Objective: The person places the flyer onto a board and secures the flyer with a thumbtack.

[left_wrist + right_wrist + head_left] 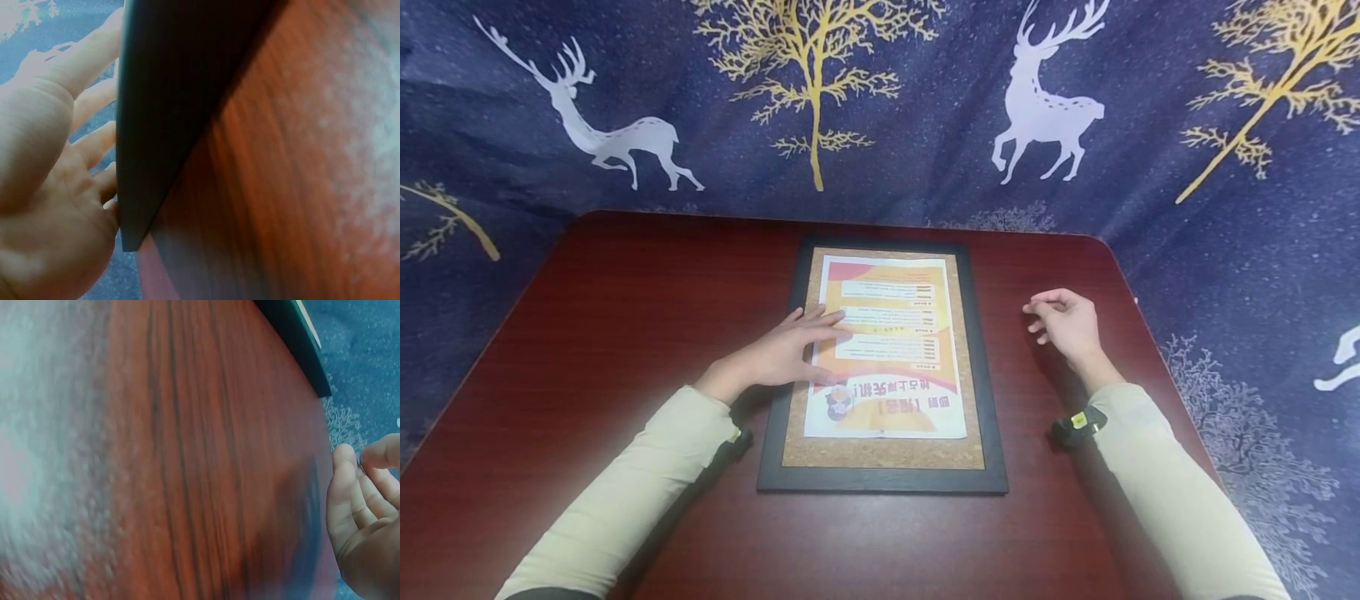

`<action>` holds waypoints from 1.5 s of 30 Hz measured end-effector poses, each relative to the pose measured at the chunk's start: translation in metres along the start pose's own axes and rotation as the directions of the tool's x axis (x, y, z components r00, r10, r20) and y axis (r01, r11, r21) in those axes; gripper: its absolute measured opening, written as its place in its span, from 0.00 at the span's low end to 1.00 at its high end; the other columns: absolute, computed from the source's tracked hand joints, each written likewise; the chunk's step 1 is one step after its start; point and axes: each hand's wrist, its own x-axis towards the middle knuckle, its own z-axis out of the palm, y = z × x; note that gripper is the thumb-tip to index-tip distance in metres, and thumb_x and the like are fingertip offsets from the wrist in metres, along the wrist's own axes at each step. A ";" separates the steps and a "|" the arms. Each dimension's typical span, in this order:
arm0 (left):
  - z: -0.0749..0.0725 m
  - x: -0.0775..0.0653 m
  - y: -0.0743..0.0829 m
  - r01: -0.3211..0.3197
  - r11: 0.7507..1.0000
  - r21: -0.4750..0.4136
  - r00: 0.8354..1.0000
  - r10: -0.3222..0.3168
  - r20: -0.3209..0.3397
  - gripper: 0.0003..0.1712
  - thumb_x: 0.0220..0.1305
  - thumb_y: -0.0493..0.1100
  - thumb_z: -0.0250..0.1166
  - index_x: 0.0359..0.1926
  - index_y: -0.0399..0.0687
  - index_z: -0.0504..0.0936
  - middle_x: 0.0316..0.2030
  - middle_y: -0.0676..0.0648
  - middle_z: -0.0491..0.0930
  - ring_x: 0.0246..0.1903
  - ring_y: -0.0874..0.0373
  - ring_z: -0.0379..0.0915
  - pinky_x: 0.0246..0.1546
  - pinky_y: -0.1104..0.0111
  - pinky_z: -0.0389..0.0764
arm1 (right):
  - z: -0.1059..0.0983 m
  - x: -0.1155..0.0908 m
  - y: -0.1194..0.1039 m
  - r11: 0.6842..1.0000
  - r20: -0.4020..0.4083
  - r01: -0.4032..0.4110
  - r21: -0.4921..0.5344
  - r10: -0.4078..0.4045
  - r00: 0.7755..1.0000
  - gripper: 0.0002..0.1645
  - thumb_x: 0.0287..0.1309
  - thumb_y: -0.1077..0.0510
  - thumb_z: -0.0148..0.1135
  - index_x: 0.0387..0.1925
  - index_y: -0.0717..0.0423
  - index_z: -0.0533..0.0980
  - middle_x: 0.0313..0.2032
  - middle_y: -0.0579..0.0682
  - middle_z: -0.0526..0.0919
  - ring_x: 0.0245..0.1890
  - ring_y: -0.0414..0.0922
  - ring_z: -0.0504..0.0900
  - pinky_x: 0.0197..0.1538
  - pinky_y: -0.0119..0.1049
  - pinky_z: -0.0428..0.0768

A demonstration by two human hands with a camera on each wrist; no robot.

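Observation:
A sheet of printed paper (887,400), upside down to me, lies on a cork board (880,454) with a black frame (880,479). My left hand (782,346) reaches over the board's left side, its spread fingers over the paper's left edge. In the left wrist view the fingertips of the left hand (56,169) pass behind the black frame (169,94). To the right of the board, above the table, my right hand (1067,325) brings thumb and forefinger together. Between those fingertips of the right hand (369,544) shows a tiny dark object (360,464), too small to identify.
Everything lies on a dark red wooden table (647,275). Behind it hangs a blue cloth (925,150) with deer and trees on it. A black strap device (1078,427) sits at the right wrist.

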 end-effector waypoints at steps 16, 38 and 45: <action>0.001 0.000 0.000 0.003 1.000 -0.008 1.000 -0.003 -0.006 0.43 0.56 0.56 0.76 0.70 0.53 0.73 0.76 0.46 0.55 0.77 0.43 0.36 0.74 0.47 0.32 | 0.021 -0.004 -0.005 0.990 0.069 0.019 0.141 -0.029 0.997 0.13 0.65 0.69 0.58 0.48 0.76 0.76 0.26 0.43 0.88 0.18 0.38 0.82 0.19 0.30 0.80; 0.002 0.001 -0.002 0.000 1.000 0.001 1.000 0.000 -0.005 0.43 0.56 0.57 0.76 0.71 0.52 0.73 0.77 0.46 0.55 0.77 0.44 0.36 0.74 0.47 0.32 | 0.052 -0.016 -0.021 0.988 0.229 0.100 0.115 -0.124 0.965 0.22 0.65 0.62 0.67 0.53 0.76 0.77 0.40 0.54 0.89 0.27 0.44 0.89 0.33 0.38 0.86; 0.001 0.001 -0.001 0.009 1.000 -0.002 1.000 -0.009 -0.010 0.43 0.56 0.57 0.76 0.71 0.53 0.73 0.77 0.47 0.55 0.77 0.44 0.37 0.74 0.47 0.32 | 0.059 -0.016 -0.025 0.991 0.235 0.085 0.104 -0.108 0.966 0.21 0.63 0.61 0.68 0.52 0.74 0.78 0.43 0.62 0.87 0.28 0.46 0.89 0.36 0.39 0.86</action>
